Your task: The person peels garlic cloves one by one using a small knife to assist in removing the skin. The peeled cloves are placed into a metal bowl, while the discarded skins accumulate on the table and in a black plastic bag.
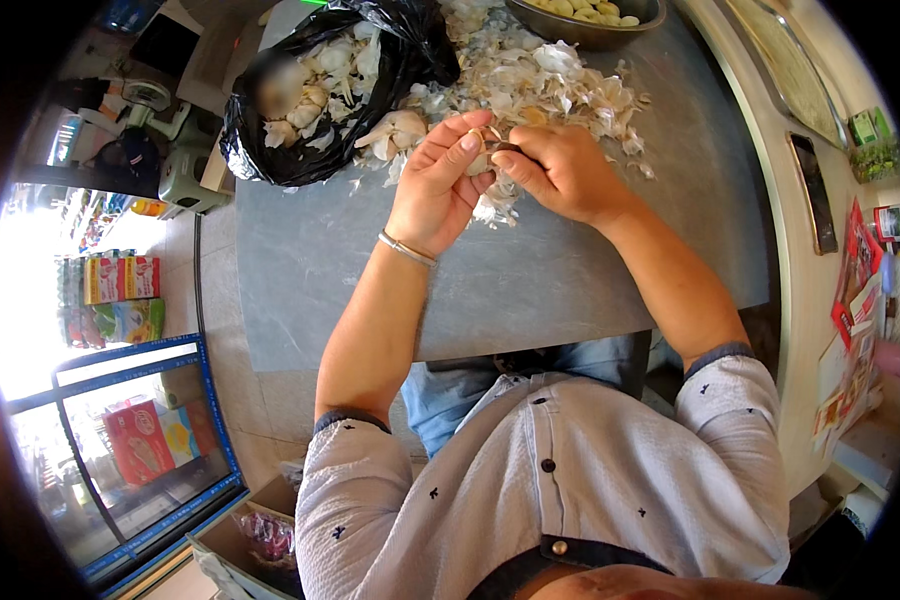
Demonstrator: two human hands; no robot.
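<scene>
Between the fingertips of my left hand [442, 176] is a garlic clove [478, 137], partly covered by the fingers. My right hand [566, 171] grips a small knife by its dark handle [506, 148], held up against the clove; most of the blade is hidden. Beneath and beyond both hands spreads a heap of papery garlic skins [525, 90]. A partly broken garlic bulb [397, 131] lies just left of my left hand. Further left, a black plastic bag [270, 169] gapes around garlic bulbs [307, 105] and loose skins.
At the far edge of the grey table [330, 262] stands a metal bowl [592, 34] of peeled cloves. A pale counter along the right carries a phone [811, 191] and a metal tray [787, 60]. A glass-fronted case [142, 442] and an open cardboard box [232, 555] are at lower left.
</scene>
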